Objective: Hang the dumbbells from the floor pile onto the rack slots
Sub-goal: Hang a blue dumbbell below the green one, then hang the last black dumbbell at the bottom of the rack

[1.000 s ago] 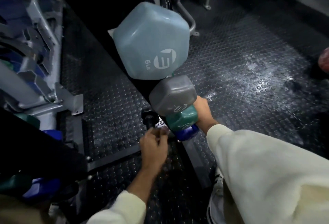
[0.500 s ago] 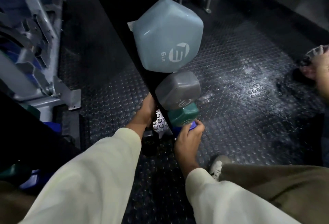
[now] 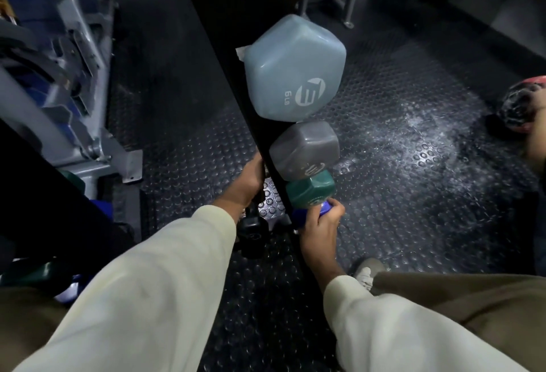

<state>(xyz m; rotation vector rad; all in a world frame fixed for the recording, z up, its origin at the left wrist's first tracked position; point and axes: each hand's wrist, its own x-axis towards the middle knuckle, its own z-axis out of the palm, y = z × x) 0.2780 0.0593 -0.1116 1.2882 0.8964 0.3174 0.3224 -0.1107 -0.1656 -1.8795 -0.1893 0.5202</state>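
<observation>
A black upright rack (image 3: pixel 260 123) carries a stack of dumbbells: a light blue 6 LB one (image 3: pixel 295 67) on top, then a grey one (image 3: pixel 304 150), a green one (image 3: pixel 310 190) and a dark blue one (image 3: pixel 307 215) lowest. My right hand (image 3: pixel 320 231) is closed around the head of the dark blue dumbbell. My left hand (image 3: pixel 251 178) presses against the rack's left side level with the grey head, its fingers hidden behind the post. A black dumbbell (image 3: pixel 251 228) lies on the floor under my left wrist.
A grey machine frame (image 3: pixel 74 106) stands at the left, with green and blue dumbbells (image 3: pixel 68 277) below it. Another person's hand holds a red and black object (image 3: pixel 523 108) at the right edge. My shoe (image 3: pixel 366 271) rests on the studded rubber floor.
My left hand rose from the black dumbbell on the floor to the rack's left side. My right hand shifted from behind the lowest heads to gripping the dark blue head from below.
</observation>
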